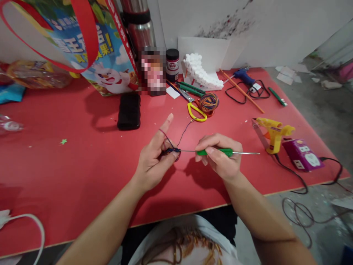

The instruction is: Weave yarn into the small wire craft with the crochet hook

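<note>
Nearest, the left hand (154,162) pinches a small, dark, multicoloured crocheted piece (174,151) between thumb and fingers, index finger raised with yarn over it. Right of it, the right hand (219,156) grips a green-handled metal crochet hook (220,152), fingers closed round the handle, its left tip at the piece. Farther off, a thin dark strand leads to a round multicoloured yarn ball (209,102), beside yellow-handled scissors (196,112) on the red tabletop (91,176).

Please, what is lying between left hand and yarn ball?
The head view shows a thin yarn strand and a yellow scissor handle between left hand and yarn ball.
</note>
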